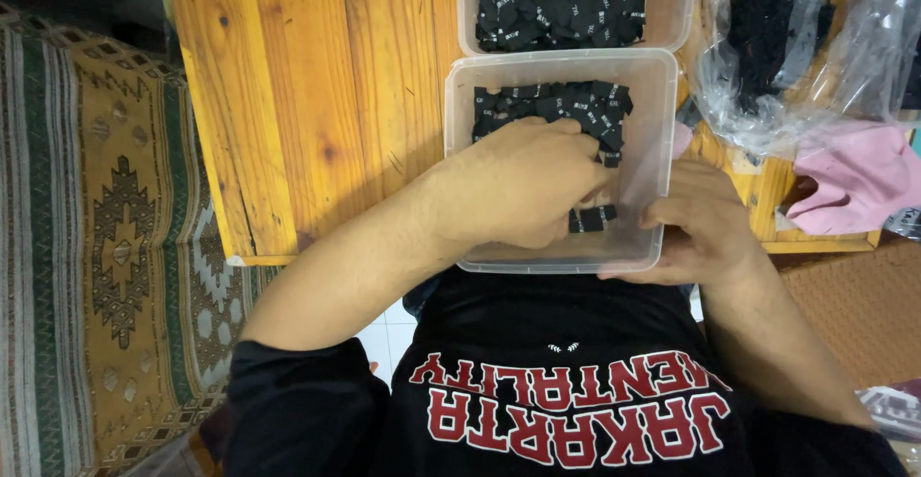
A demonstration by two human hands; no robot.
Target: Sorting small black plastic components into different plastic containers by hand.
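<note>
The left hand (523,184) is inside the clear box (652,103), fingers curled down narrow over small black tags (552,105). Can't tell if it pinches any, bc the fingertips are hidden. The right hand (705,223) grips the box's near right corner from outside, thumb on the rim, closed on the box.

Most tags lie in a heap at the far end of the box. A little stack (592,219) sits apart near the front wall, just beside the left fingers.

The tags look thin, soft & very light, prob cloth. They'd bend easy and slide on the smooth plastic. Best picked by the edge w/ thumb & one finger, a few at a time. The box looks light & stiff, so it may slip unless held.

A second box (672,16) behind it is full of the same tags, w/ tiny white marks. At right: a crinkly see-through bag (844,64) w/ more black stuff, then a pink cloth (859,175). All on a wood table (317,83).
</note>
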